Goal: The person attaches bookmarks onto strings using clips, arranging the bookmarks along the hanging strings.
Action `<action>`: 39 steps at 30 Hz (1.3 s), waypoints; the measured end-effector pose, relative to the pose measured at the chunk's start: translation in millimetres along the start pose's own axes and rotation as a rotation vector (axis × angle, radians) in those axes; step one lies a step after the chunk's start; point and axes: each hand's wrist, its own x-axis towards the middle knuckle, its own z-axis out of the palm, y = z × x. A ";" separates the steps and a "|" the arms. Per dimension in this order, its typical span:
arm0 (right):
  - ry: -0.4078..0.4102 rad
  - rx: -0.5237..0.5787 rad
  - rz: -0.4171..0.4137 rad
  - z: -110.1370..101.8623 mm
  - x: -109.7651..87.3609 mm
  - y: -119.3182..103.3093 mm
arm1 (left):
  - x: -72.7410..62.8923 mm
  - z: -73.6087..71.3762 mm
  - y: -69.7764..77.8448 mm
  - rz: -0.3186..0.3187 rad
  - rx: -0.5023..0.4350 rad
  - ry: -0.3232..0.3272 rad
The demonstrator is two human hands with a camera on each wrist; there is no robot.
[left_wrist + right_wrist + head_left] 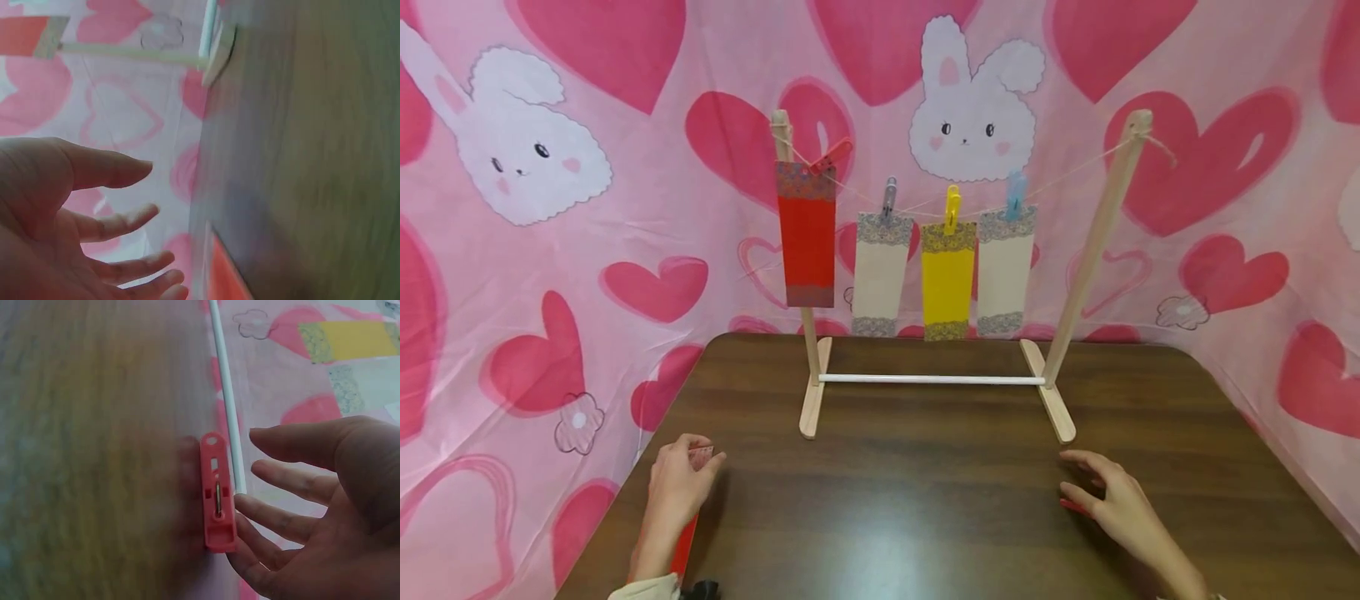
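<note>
My left hand (677,483) hovers over a red card (683,554) at the table's left side and covers much of it. Its thumb and fingers (125,222) are spread, with nothing between them in the left wrist view. At the right, my right hand (1116,504) is beside a red clothespin (219,494) on the table. Thumb and fingers there stand apart, the lower fingertips (247,550) right at the clothespin's side. From the head view, the hand partly hides that clothespin.
A wooden stand (1093,267) with a white crossbar (925,379) holds a string at the table's back. Clothespins hang a red card (807,242), a yellow card (947,287) and two cream cards (877,279) from it. A pink heart-and-bunny cloth (647,200) hangs behind.
</note>
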 end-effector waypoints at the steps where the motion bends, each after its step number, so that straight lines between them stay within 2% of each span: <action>1: 0.002 -0.014 -0.002 0.7 -0.7 1.0 | -0.4 -1.8 -3.3 -0.016 0.026 0.018; 4: 0.004 -0.038 0.020 1.3 -3.4 4.6 | -2.0 -6.1 -11.1 -0.077 0.097 0.020; 7: 0.000 -0.048 0.049 0.6 -6.0 8.0 | -3.7 -8.8 -15.3 -0.157 0.153 -0.059; 11: 0.023 -0.047 0.058 0.2 -5.9 11.3 | -4.7 -9.7 -16.1 -0.193 0.220 -0.154; 18: 0.065 -0.038 0.014 1.8 -1.8 15.8 | -9.1 -10.4 -15.5 -0.262 0.263 -0.205; 28: 0.068 -0.024 0.018 2.3 -4.1 19.0 | -3.3 -13.5 -12.0 -0.226 0.224 -0.340; 34: 0.076 -0.012 0.016 2.1 -4.3 19.0 | -1.4 -12.1 -11.6 -0.168 0.221 -0.336; 39: 0.079 -0.005 0.007 2.6 -3.8 19.0 | -6.6 -13.4 -9.8 -0.206 0.254 -0.338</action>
